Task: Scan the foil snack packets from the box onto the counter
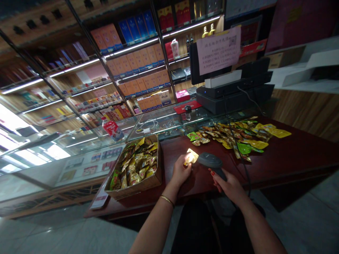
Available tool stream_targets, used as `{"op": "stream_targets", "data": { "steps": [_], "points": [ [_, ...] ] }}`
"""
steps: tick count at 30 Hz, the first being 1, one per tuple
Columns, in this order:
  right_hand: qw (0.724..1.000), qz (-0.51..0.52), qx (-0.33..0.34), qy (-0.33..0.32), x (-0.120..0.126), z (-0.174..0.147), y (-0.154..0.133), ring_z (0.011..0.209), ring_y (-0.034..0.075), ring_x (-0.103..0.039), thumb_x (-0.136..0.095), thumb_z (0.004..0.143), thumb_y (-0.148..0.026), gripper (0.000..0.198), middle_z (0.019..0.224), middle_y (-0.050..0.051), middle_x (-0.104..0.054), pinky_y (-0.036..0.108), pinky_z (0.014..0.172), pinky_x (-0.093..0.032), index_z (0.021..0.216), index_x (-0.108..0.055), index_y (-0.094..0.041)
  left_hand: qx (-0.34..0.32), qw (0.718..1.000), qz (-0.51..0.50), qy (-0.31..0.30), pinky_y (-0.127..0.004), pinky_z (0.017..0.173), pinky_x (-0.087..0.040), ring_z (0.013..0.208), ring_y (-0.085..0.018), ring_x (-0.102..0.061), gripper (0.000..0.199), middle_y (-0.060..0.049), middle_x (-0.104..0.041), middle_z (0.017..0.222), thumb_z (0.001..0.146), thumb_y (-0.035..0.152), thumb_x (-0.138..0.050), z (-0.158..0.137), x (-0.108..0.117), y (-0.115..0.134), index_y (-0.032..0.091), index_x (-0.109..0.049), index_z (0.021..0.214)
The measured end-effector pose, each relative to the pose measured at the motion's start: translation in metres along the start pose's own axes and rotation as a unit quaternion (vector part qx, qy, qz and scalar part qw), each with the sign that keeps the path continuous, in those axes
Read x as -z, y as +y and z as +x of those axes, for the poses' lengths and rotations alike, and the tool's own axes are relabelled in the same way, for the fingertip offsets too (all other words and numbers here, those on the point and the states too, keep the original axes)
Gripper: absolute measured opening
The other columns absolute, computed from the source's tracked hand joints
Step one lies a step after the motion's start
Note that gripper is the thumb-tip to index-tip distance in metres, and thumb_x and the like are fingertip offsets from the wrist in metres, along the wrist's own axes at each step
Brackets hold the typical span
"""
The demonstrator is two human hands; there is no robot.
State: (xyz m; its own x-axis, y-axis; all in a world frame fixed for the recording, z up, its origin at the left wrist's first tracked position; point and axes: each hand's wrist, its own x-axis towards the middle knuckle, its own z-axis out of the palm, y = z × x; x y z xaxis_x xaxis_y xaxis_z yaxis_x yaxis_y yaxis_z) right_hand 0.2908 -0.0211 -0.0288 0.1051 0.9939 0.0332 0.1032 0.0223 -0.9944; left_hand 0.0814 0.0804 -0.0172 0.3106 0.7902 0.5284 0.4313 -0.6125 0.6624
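Observation:
My left hand (182, 169) pinches a small snack packet (191, 156), which is brightly lit on its face. In my right hand (227, 183) is a dark barcode scanner (211, 161), gripped by its handle, its head turned toward the packet and close to it. To the left of my left hand a cardboard box (137, 190) holds many shiny gold, brown and green snack packets (137, 164). Beyond the scanner, to the right, a loose pile of similar packets (225, 135) is spread over the dark red tabletop (296, 151).
A computer monitor (194, 67) with a pink paper sign (218, 49) stands behind the pile on a black cash drawer (233, 98). A red-labelled bottle (112, 128) and a white cable (146, 130) lie on the glass counter. The scanner's cord (242, 162) crosses the pile.

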Motion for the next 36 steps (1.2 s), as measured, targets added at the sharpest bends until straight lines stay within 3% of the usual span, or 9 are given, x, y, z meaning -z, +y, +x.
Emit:
{"op": "stream_targets", "data": {
  "steps": [4,8,14,19,26,31,36],
  "points": [
    [1.000,0.000,-0.002,-0.003,0.000,0.001,0.002,0.047,0.015,-0.053,-0.057,0.091,-0.058,0.036,0.054,-0.008,-0.053,0.027,0.050,-0.042,0.093,-0.063,-0.022,0.021,1.000,0.018,-0.002,-0.026,0.077,-0.049,0.084,-0.016,-0.060,0.042,-0.002,-0.062,0.089,0.075,0.003,-0.057,0.001,0.000,0.001,0.019,-0.071,0.112],
    [1.000,-0.003,-0.003,0.000,0.000,0.000,0.000,0.046,0.015,-0.053,-0.058,0.090,-0.054,0.034,0.053,-0.007,-0.055,0.026,0.047,-0.040,0.093,-0.064,-0.021,0.055,0.998,0.028,-0.006,-0.023,0.070,-0.045,0.077,-0.013,-0.055,0.043,0.000,-0.056,0.083,0.074,0.002,-0.055,0.001,0.000,0.000,0.018,-0.070,0.111],
    [1.000,-0.011,0.003,0.005,0.000,-0.002,-0.008,0.045,0.014,-0.052,-0.059,0.088,-0.053,0.031,0.050,-0.007,-0.054,0.026,0.048,-0.040,0.079,-0.060,-0.023,0.036,0.999,0.008,-0.009,-0.028,0.082,-0.049,0.091,-0.017,-0.060,0.065,-0.005,-0.063,0.102,0.079,0.010,-0.063,0.002,0.001,0.000,0.019,-0.056,0.143],
    [1.000,-0.027,0.006,-0.001,0.001,-0.003,-0.009,0.045,0.015,-0.054,-0.060,0.087,-0.054,0.031,0.051,-0.007,-0.055,0.027,0.048,-0.041,0.077,-0.059,-0.024,0.042,0.999,0.001,0.024,-0.028,0.078,-0.049,0.085,-0.017,-0.060,0.045,-0.004,-0.062,0.091,0.088,0.021,-0.062,0.001,0.003,0.002,0.018,-0.066,0.133],
    [0.998,-0.061,0.019,-0.007,0.001,-0.006,-0.009,0.045,0.016,-0.055,-0.061,0.089,-0.053,0.030,0.050,-0.007,-0.054,0.027,0.049,-0.041,0.079,-0.062,-0.025,0.042,0.998,0.035,0.039,-0.028,0.077,-0.048,0.079,-0.017,-0.056,0.032,-0.002,-0.060,0.082,0.083,0.019,-0.065,0.000,0.004,0.001,0.020,-0.075,0.113],
    [0.997,-0.072,0.021,-0.006,0.001,-0.006,-0.008,0.046,0.017,-0.056,-0.060,0.091,-0.052,0.029,0.050,-0.007,-0.054,0.028,0.049,-0.040,0.082,-0.064,-0.025,0.040,0.999,0.018,0.033,-0.027,0.075,-0.047,0.079,-0.016,-0.056,0.045,0.000,-0.057,0.082,0.084,0.020,-0.065,-0.001,0.004,-0.001,0.021,-0.070,0.129],
    [0.996,-0.080,0.027,-0.018,0.001,-0.005,-0.006,0.047,0.018,-0.057,-0.064,0.089,-0.053,0.030,0.052,-0.006,-0.058,0.029,0.050,-0.042,0.095,-0.070,-0.024,0.025,0.999,0.016,0.030,-0.027,0.073,-0.046,0.078,-0.017,-0.057,0.045,-0.002,-0.059,0.082,0.086,0.022,-0.065,-0.001,0.004,-0.001,0.021,-0.069,0.131]
  ]
}}
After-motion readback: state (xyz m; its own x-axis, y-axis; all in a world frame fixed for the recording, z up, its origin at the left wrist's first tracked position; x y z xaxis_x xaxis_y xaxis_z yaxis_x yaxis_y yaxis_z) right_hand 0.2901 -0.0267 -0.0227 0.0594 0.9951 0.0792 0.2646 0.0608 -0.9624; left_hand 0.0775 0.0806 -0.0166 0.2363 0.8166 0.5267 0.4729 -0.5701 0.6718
